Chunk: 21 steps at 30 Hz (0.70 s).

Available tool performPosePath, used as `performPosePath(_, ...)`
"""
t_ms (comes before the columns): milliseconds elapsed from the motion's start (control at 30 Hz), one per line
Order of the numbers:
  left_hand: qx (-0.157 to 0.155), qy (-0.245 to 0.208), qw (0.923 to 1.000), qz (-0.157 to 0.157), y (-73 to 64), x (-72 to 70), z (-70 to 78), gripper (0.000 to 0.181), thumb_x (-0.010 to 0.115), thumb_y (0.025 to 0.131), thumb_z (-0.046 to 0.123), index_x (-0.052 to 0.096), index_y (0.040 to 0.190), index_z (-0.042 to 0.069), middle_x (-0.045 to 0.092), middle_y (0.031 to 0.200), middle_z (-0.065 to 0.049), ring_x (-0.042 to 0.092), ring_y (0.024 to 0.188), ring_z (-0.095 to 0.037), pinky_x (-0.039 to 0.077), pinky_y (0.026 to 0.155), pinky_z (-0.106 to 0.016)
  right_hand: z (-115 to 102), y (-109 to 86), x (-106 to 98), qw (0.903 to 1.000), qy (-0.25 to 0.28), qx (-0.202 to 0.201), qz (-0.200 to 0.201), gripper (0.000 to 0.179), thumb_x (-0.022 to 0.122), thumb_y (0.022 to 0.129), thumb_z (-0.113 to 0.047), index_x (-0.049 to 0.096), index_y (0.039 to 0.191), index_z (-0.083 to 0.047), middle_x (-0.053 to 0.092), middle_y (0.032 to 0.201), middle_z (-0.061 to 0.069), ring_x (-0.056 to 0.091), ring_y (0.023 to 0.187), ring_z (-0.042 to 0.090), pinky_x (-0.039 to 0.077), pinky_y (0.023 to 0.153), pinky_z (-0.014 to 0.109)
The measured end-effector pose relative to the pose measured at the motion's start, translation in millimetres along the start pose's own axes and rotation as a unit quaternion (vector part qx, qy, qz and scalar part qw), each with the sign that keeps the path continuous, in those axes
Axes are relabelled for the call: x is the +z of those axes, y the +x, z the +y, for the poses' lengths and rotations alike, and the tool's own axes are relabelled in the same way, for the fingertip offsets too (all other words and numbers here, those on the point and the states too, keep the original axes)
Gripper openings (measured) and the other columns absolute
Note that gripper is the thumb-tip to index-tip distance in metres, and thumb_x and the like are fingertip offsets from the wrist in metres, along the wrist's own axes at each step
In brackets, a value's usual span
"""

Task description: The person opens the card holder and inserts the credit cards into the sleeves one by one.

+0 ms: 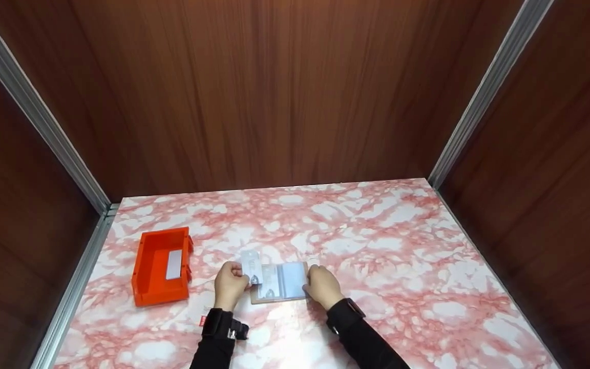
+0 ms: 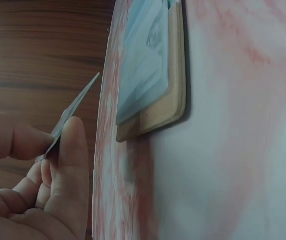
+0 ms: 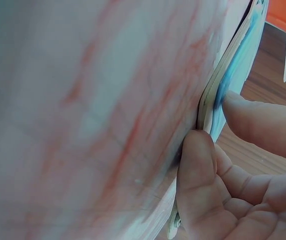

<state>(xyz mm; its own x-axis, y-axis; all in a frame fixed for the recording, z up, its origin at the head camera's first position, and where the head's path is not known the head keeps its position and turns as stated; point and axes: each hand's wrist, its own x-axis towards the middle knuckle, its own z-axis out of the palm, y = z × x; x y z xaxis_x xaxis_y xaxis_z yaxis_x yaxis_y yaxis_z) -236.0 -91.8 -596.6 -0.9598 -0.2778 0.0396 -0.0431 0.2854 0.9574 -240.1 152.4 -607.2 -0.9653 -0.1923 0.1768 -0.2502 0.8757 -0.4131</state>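
An open card holder (image 1: 293, 280) with clear plastic sleeves and a tan cover lies on the table. At its left side, my left hand (image 1: 230, 287) pinches a pale, thin card (image 1: 251, 266) between thumb and fingers. The left wrist view shows this card (image 2: 75, 102) edge-on, tilted and apart from the holder (image 2: 148, 55). My right hand (image 1: 323, 286) holds the holder's right edge. Seen from the right wrist, the thumb of that hand (image 3: 243, 185) lies on the sleeve side and a finger is at the cover's edge.
An orange bin (image 1: 154, 266) with a white rectangular piece (image 1: 173, 264) inside stands at the left. A small red mark (image 1: 203, 321) shows beside the left wrist. Brown wood-grain panels (image 1: 274, 92) enclose the back and sides of the red-and-white marbled table (image 1: 377, 246).
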Motion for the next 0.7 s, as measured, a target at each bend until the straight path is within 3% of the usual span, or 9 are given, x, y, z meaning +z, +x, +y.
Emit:
performPosePath(233, 0.009, 0.017, 0.9998, -0.009, -6.3, 10.6, 2.4, 0.028, 0.058, 0.068, -0.009, 0.058, 0.095, -0.004, 0.055, 0.079, -0.008, 0.054, 0.068, -0.018, 0.053, 0.058, -0.029, 0.3, -0.1, 0.0, 1.0000, -0.003, 0.003, -0.003, 0.027, 0.080, 0.075, -0.010, 0.054, 0.080, -0.005, 0.051, 0.072, 0.006, 0.057, 0.067, 0.028, 0.048, 0.063, 0.042)
performPosePath(533, 0.051, 0.066, 0.9964, -0.013, -15.9, 23.8, 2.3, 0.034, 0.060, 0.065, -0.009, 0.056, 0.098, -0.003, 0.053, 0.073, -0.005, 0.049, 0.066, -0.017, 0.045, 0.065, -0.033, -0.2, 0.0, 0.4, 1.0000, 0.000, 0.000, -0.002, 0.027, 0.080, 0.075, -0.010, 0.054, 0.080, -0.005, 0.052, 0.072, 0.006, 0.056, 0.067, 0.028, 0.048, 0.063, 0.042)
performPosePath(700, 0.065, 0.061, 0.9959, -0.012, -20.8, 32.4, 2.3, 0.036, 0.059, 0.063, -0.011, 0.057, 0.098, -0.004, 0.053, 0.072, -0.009, 0.047, 0.064, -0.016, 0.044, 0.062, -0.032, -1.0, 0.7, -0.3, 0.9998, 0.002, 0.013, -0.015, 0.026, 0.080, 0.076, -0.010, 0.054, 0.081, -0.005, 0.051, 0.072, 0.006, 0.056, 0.067, 0.026, 0.048, 0.063, 0.041)
